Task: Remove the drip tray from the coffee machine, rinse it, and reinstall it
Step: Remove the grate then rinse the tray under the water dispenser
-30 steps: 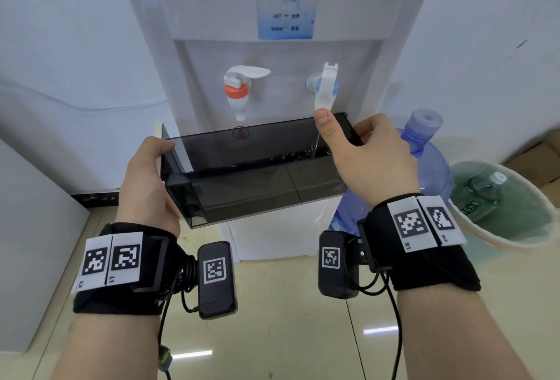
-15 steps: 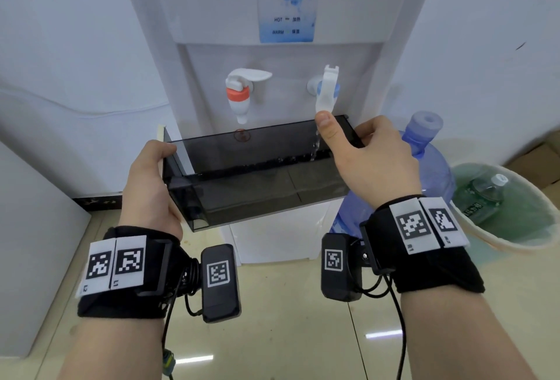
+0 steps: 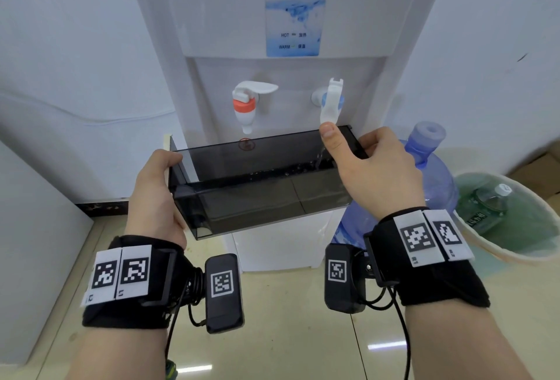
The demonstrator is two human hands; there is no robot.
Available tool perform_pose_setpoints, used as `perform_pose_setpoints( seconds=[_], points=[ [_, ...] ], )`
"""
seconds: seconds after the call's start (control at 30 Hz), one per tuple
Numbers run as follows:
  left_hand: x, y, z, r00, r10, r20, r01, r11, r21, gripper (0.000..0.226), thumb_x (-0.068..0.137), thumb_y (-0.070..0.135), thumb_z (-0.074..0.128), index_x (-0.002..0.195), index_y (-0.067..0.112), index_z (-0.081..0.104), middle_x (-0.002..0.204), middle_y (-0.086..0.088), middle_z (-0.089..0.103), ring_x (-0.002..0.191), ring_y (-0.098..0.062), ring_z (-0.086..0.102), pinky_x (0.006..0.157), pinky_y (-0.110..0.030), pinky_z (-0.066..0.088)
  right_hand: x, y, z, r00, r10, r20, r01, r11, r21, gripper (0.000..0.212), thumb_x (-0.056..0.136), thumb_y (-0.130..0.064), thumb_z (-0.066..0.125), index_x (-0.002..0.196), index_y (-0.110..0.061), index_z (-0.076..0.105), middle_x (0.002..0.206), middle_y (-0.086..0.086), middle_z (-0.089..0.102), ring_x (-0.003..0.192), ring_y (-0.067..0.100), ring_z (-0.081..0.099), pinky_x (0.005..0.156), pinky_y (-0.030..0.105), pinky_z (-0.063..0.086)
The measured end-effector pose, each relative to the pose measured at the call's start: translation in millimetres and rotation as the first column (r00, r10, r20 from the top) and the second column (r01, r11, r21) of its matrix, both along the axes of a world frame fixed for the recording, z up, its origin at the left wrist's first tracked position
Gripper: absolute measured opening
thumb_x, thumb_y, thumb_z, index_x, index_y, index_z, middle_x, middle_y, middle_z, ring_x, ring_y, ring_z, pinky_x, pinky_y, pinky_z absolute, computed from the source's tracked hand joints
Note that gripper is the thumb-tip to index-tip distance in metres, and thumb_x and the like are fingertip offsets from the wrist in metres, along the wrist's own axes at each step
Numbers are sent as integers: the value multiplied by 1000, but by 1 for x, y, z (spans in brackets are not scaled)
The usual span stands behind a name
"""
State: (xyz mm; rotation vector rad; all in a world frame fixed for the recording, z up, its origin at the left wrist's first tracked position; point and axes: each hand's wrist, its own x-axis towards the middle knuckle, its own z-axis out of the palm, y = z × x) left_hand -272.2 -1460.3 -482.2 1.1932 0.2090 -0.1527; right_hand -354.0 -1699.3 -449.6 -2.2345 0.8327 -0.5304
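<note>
Both hands grip smoky drip tray (image 3: 260, 185) ends: left hand (image 3: 154, 194), right hand (image 3: 378, 173); water trickling in.

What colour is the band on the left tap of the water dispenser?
Orange-red, on the left tap, seen clearly in the head view.

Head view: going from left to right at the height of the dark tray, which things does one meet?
left hand → drip tray → right hand → blue water jug → bin with a green bottle in it.
</note>
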Motion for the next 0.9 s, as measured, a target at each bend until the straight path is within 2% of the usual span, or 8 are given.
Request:
perform_pose_setpoints(
  seconds=[0.13, 0.3, 0.43, 0.57, 0.8, 0.9],
  points=[
    [0, 2, -2, 1000, -2, -13, 2, 1000, 5, 26, 82, 35, 61, 67, 25, 80, 74, 0, 78, 58, -21, 74, 50, -32, 58, -1, 0, -1, 1000, 4, -5, -4, 1000, -3, 80, 66, -98, 40, 99, -26, 53, 84, -15, 57, 86, 22, 56, 73, 35, 39],
    [0, 3, -5, 999, -11, -40, 11, 1000, 0, 23, 80, 37, 63, 67, 25, 78, 73, -1, 77, 57, -23, 73, 48, -32, 57, -2, 1, -1, 1000, 9, -5, -9, 1000, -1, 80, 66, -98, 40, 99, -26, 53, 84, -14, 58, 86, 22, 58, 72, 35, 40],
    [1, 5, -7, 999, 7, -32, -6, 1000, 7, 20, 80, 38, 63, 71, 25, 76, 72, 0, 75, 56, -21, 72, 49, -32, 57, -1, 2, 0, 1000, 15, -8, -15, 1000, -2, 81, 66, -98, 40, 100, -26, 54, 85, -13, 59, 86, 21, 59, 72, 35, 41],
    [3, 5, -8, 999, -1, -44, 1, 1000, 8, 22, 79, 40, 64, 87, 22, 74, 76, 0, 77, 59, -22, 73, 51, -33, 58, -1, 1, 0, 1000, 15, -13, -15, 1000, -1, 81, 66, -98, 40, 100, -26, 53, 85, -14, 58, 85, 21, 57, 71, 35, 39],
    [2, 1, -7, 999, 11, -42, -10, 1000, 5, 20, 80, 38, 63, 83, 22, 74, 71, 1, 76, 56, -20, 72, 48, -32, 57, -1, -1, 0, 1000, 9, -25, -9, 1000, -1, 82, 66, -98, 40, 104, -27, 52, 85, -18, 54, 85, 21, 54, 70, 34, 35],
    [1, 1, -7, 999, 2, -47, -1, 1000, 9, 22, 80, 38, 62, 88, 21, 74, 74, 1, 77, 58, -20, 73, 50, -32, 58, -2, -1, -1, 1000, 8, -25, -8, 1000, -4, 81, 66, -98, 39, 103, -27, 52, 85, -17, 54, 84, 21, 54, 68, 34, 35]
  ],
)
